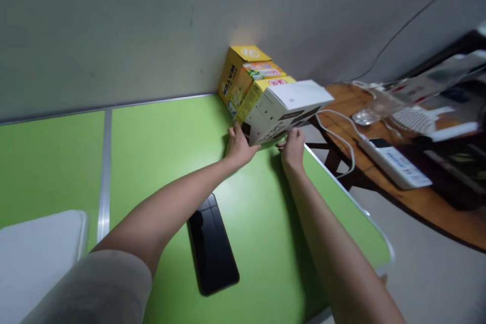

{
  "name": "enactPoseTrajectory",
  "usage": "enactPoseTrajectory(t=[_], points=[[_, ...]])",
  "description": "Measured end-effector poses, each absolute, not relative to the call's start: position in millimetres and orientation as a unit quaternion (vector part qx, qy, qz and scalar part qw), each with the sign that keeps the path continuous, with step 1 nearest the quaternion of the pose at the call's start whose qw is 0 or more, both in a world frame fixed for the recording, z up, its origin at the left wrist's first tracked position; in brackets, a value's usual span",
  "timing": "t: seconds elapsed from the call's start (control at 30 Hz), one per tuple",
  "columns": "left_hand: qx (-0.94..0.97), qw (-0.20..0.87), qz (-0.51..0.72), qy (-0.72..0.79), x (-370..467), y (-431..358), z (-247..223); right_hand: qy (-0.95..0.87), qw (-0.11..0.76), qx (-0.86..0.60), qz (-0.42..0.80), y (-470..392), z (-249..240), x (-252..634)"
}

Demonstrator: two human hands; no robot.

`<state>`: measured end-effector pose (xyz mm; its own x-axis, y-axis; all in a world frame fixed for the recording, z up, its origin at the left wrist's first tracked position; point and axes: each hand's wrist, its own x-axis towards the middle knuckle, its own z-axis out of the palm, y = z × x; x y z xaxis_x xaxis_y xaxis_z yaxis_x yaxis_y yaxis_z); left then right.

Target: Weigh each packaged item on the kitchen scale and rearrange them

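Note:
A white cardboard box (271, 114) with dark printing stands at the near end of a row of boxes by the wall. My left hand (241, 147) grips its lower left side, with the thumb along the bottom edge. At the box's lower right side my right hand (293, 151) is closed against it, the fingers curled and partly hidden. Directly behind the white box are a yellow box (252, 103), an orange and yellow box (261, 69) and a taller yellow box (230, 73) marked "WATER".
On the green table (159, 136) lies a black phone (214, 248), partly below my left forearm. A white lid-like object (41, 258) is at the lower left. The wooden table (383, 177) at right bears a white power strip (395, 162), cables and clutter.

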<state>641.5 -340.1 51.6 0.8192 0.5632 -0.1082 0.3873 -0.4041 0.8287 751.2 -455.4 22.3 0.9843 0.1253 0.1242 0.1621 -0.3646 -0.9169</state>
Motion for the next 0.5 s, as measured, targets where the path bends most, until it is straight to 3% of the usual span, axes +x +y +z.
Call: enactPoseTrajectory(t=[0.27, 0.4, 0.5], points=[[0.852, 0.501, 0.035, 0.15, 481.7, -287.1, 96.0, -0.223, 0.554, -0.784, 0.17, -465.5, 71.1, 604.3], [0.849, 0.513, 0.043, 0.118, 373.1, -256.4, 120.4, -0.421, 0.464, -0.702, 0.34, -415.9, 120.3, 508.9], [0.849, 0.509, 0.08, 0.117, 299.9, -230.7, 134.5, -0.538, 0.395, -0.637, 0.386, -361.9, 142.9, 446.0]])
